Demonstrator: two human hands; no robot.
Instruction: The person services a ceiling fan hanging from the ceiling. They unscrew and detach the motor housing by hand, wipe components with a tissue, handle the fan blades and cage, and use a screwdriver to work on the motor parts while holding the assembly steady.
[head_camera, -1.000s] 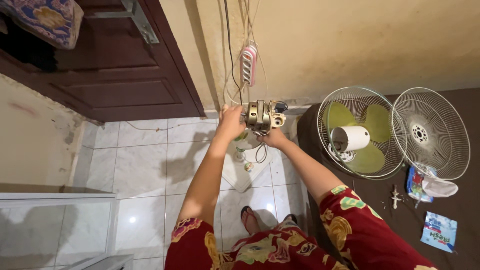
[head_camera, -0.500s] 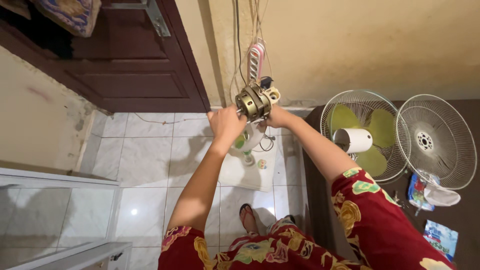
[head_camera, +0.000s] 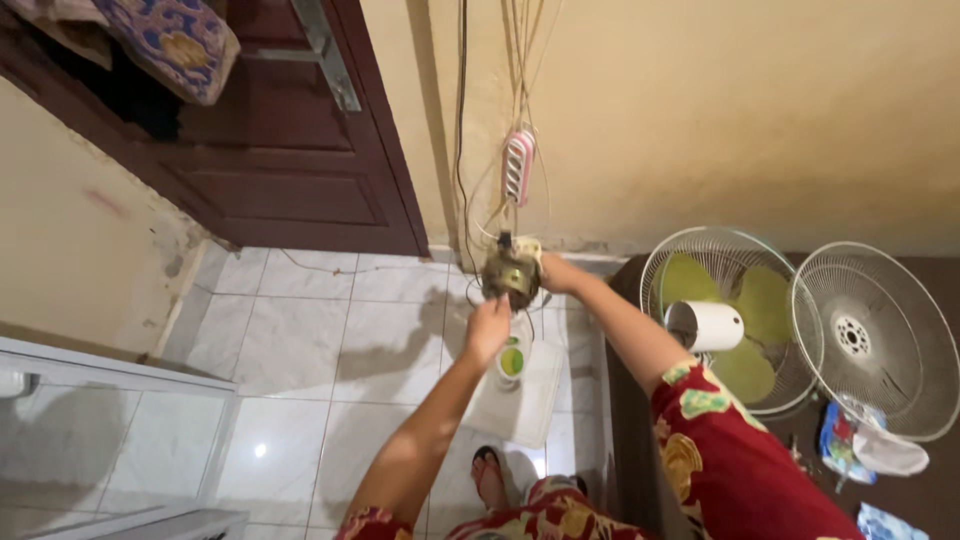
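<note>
I hold a bare fan motor (head_camera: 511, 274), brass-coloured with copper windings, out in front of me above the tiled floor. My left hand (head_camera: 487, 325) grips it from below. My right hand (head_camera: 553, 273) holds its right side, near the pale wired part on top. Thin wires hang from the motor. Below it on the floor stands the white fan base (head_camera: 515, 385) with a green knob. Both sleeves are red with a floral print.
A pink power strip (head_camera: 517, 167) and several cords hang on the yellow wall. A fan grille with green blades (head_camera: 722, 315) and a separate white grille (head_camera: 880, 335) lie on the dark mat at right. A dark wooden door (head_camera: 270, 150) stands at left.
The motor has turned in my hands and moved slightly lower and farther from me. My left hand has shifted from its side to beneath it. The view has tilted a little.
</note>
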